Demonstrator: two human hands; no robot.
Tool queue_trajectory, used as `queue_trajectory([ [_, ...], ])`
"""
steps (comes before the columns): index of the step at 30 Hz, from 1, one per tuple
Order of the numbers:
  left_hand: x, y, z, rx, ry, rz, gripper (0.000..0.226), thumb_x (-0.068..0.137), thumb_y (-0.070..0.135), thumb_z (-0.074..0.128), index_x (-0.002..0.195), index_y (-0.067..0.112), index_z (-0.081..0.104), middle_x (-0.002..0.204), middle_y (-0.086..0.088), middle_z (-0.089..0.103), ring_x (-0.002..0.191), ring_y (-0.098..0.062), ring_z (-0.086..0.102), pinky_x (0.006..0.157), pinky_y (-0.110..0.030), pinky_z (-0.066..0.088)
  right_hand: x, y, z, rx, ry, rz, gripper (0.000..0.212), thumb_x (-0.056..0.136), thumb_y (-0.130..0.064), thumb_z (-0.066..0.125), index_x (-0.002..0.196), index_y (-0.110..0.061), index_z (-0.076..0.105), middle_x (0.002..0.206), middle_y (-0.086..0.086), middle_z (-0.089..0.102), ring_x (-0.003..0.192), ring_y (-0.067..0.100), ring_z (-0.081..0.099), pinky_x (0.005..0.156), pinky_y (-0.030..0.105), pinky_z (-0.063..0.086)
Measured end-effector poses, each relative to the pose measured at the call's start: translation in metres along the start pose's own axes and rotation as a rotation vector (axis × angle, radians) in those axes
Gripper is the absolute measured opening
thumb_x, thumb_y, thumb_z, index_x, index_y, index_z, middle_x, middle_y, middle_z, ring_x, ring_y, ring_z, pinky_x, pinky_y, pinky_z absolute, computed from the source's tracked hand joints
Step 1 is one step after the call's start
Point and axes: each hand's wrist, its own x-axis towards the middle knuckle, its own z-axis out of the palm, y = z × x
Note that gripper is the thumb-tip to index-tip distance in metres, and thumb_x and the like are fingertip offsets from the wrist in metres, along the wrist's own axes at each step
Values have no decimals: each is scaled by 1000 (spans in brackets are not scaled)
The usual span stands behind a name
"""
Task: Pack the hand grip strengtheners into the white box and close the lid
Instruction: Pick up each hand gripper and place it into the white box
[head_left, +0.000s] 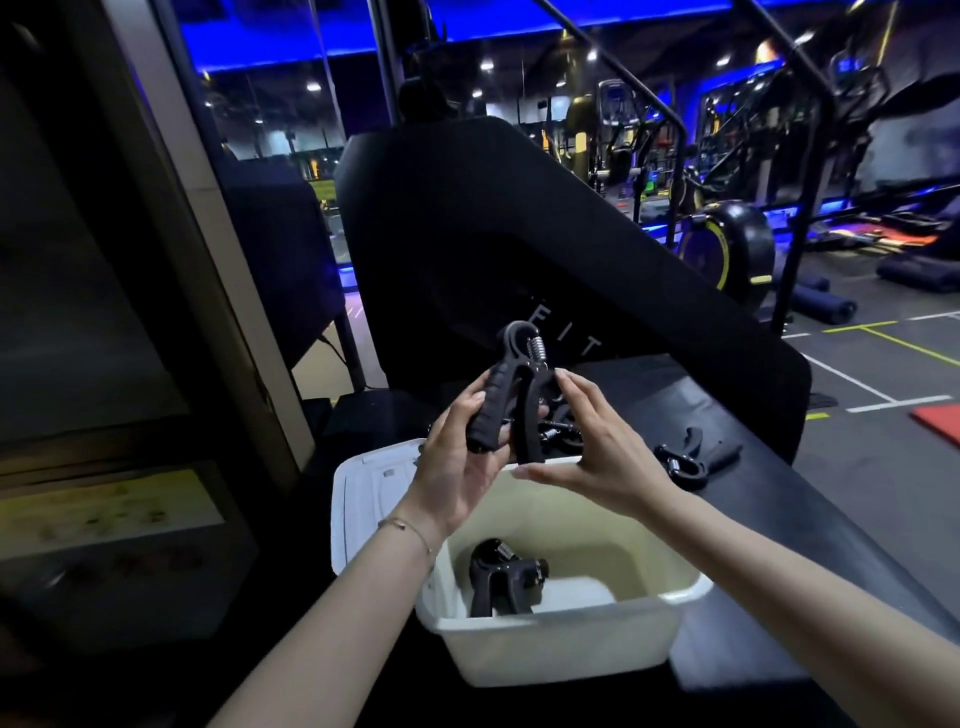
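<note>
Above the white box (561, 644), strengthener (511, 410) between left-hand fingers (480, 400).

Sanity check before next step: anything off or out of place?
Nothing damaged or spilled. One strengthener lies apart on the black surface, right of the white box. The lid is open.

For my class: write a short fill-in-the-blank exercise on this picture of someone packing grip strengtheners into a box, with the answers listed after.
1. The left hand holds a black grip strengthener above the ____ box.
2. Inside the box lies ____ grip strengthener.
3. The box's lid is ____.
4. Another strengthener lies on the dark surface to the ____ of the box.

Answers: white; one; open; right
</note>
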Motion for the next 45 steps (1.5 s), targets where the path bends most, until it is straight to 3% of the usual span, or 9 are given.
queue_trajectory([
  [7,-14,-14,-9,-103,54,-76,43,97,19,33,137,8,44,139,-21,49,129,-42,45,111,-52,32,-11,2,0,-84,91,-101,113,53,-72,68,141,-8,36,137,7,47,120,23,52,97,34,46],
  [12,-9,14,3,570,85,49,59,89,23,60,143,24,35,133,-6,56,119,-21,57,94,-36,51,-2,0,-12,-137,131,-204,114,49,-65,76,139,-10,35,137,11,47,122,28,50,100,37,43],
  [16,2,34,15,1091,178,229,83,83,28,69,149,28,18,146,10,33,124,7,28,98,-9,24,0,-6,-16,-73,153,-263,103,46,-63,78,127,-15,36,135,9,49,121,25,52,98,36,46],
  [21,3,25,20,1420,241,395,87,77,42,72,147,27,23,148,7,28,128,-8,40,96,-30,44,-5,-6,-13,-95,157,-346,92,48,-61,80,116,-14,38,135,12,49,119,25,53,96,29,43],
  [25,2,15,24,1739,337,531,69,77,44,61,138,18,43,144,1,39,131,-21,36,84,-38,54,-9,-2,-4,-112,150,-377,87,51,-57,81,113,-11,41,135,15,49,123,27,50,100,27,38],
  [35,9,-5,25,1832,253,365,45,74,40,71,116,29,59,140,6,42,129,-19,37,68,-35,48,-26,17,17,-98,112,-296,95,53,-59,79,124,-13,36,137,15,45,124,26,48,98,34,46],
  [38,19,-2,23,1838,241,364,44,72,40,72,113,28,61,138,5,45,126,-19,39,70,-36,49,-22,23,16,-150,84,-291,106,60,-66,71,139,-11,27,146,11,37,137,19,31,113,43,27],
  [41,27,2,20,1845,208,282,43,73,41,70,114,29,60,139,7,42,127,-17,37,75,-36,45,-15,37,-2,-167,98,-256,96,74,-70,54,143,-9,26,151,8,30,140,17,25,117,40,12],
  [45,29,-14,8,1819,160,160,41,71,40,70,109,29,60,134,8,40,123,-16,36,72,-31,40,-5,87,-29,-197,225,-84,74,86,-61,38,139,-10,36,148,11,36,135,25,36,112,47,21],
])
